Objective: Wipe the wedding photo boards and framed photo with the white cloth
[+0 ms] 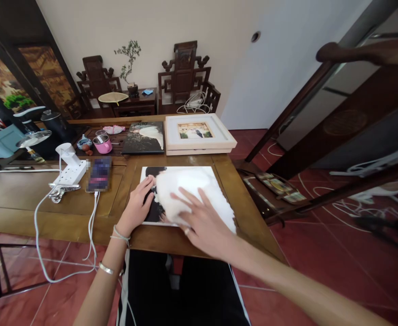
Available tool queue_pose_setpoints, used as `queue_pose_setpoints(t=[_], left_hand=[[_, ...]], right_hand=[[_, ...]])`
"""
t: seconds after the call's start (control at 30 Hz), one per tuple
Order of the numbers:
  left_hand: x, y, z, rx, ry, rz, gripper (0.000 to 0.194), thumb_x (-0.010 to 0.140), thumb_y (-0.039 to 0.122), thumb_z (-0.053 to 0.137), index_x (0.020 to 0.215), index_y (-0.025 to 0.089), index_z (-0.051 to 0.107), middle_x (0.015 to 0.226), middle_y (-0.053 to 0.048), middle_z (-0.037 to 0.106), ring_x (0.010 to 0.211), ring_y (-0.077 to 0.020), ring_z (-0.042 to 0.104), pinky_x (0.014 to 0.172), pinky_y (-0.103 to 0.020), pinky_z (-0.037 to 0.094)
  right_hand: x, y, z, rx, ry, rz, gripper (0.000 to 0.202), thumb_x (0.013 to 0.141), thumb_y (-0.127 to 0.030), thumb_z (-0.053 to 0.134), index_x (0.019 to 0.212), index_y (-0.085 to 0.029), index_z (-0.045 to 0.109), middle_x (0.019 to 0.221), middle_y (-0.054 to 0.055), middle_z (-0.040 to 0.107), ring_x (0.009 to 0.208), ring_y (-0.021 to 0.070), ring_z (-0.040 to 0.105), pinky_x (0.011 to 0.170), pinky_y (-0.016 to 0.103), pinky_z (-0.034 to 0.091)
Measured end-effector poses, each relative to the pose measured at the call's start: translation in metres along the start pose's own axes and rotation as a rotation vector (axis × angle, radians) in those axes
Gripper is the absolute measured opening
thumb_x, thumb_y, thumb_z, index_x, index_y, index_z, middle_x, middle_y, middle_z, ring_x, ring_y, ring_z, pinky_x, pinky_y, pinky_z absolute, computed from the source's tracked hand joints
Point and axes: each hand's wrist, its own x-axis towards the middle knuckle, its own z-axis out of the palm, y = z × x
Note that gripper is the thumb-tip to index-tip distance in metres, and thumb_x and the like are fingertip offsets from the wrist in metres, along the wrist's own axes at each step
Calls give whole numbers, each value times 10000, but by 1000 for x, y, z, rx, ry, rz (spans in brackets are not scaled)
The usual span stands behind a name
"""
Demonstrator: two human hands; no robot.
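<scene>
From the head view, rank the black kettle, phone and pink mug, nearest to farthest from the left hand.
1. Phone: on the table, just left of the left hand.
2. Pink mug: beyond the phone.
3. Black kettle: farther left and back.

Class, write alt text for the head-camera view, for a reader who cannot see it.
A person's left hand rests on a flat, rectangular black-and-white picture panel on a brown wooden table, their right hand spread over it. Beyond lie a pale wood-framed photo and a dark rectangular photo panel.
</scene>
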Motion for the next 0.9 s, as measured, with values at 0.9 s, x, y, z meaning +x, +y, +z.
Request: queue_pose_setpoints(t=[0.9], left_hand=[[-4, 14, -9, -197, 143, -127, 534, 995, 426, 209, 1377, 155, 465, 1463, -69, 447, 1378, -182, 370, 1172, -371, 256]], right_hand=[[15, -23, 9, 47, -137, -131, 238, 795, -239, 571, 986, -222, 711, 1510, 79, 337, 1421, 350, 162, 1087, 684, 65]])
